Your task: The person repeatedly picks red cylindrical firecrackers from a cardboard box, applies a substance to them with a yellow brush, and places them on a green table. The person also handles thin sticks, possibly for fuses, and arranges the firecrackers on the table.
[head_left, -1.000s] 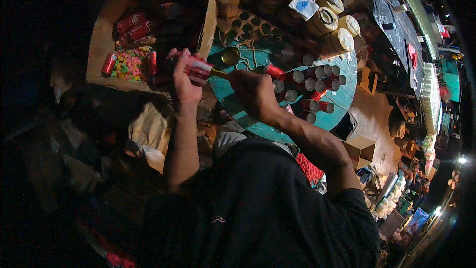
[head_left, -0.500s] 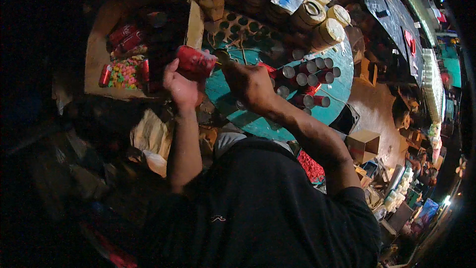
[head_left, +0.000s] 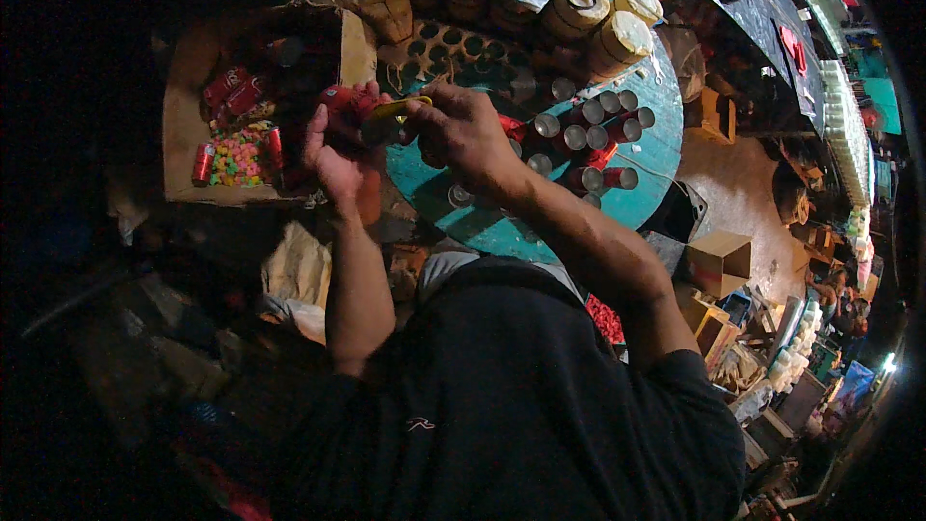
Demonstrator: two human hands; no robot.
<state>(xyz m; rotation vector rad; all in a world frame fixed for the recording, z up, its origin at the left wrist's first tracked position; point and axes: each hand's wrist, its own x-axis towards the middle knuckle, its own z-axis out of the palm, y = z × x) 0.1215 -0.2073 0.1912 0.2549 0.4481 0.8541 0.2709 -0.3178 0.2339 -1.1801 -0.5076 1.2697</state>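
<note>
Cradling a red, glossy, cylindrical can (head_left: 338,96) in the left hand (head_left: 338,169), with fingers curled around its sides. Pinching a thin, yellow-edged piece (head_left: 410,102) between the narrowed fingers of the right hand (head_left: 461,125), close to the can's right end; too dim to tell the full shape of that piece, or whether touching the can or just beside it. Keeping the can raised and tilted, between an open brown cardboard box (head_left: 178,140) on the left and a round turquoise wooden-looking desk (head_left: 666,140) on the right.

Note, inside the box, small pink, yellow and green lumps (head_left: 239,164) with more red cans beside them; on the desk, a cluster of red cylinders with round grey ends (head_left: 576,138); farther off, pale round tubs with lids (head_left: 581,5).

Probably light and thin-walled, to judge by the look of it; with any contents hidden, impossible to be sure of the weight. Likely stiff along its length yet easy to dent under a hard squeeze at mid-side, and perhaps slippery on the smooth red coat. Best held low around the body, with pressure spread over several fingers and the palm, leaving the right end free. Safer near the firmer end rims than at the middle for any tighter grip.
</note>
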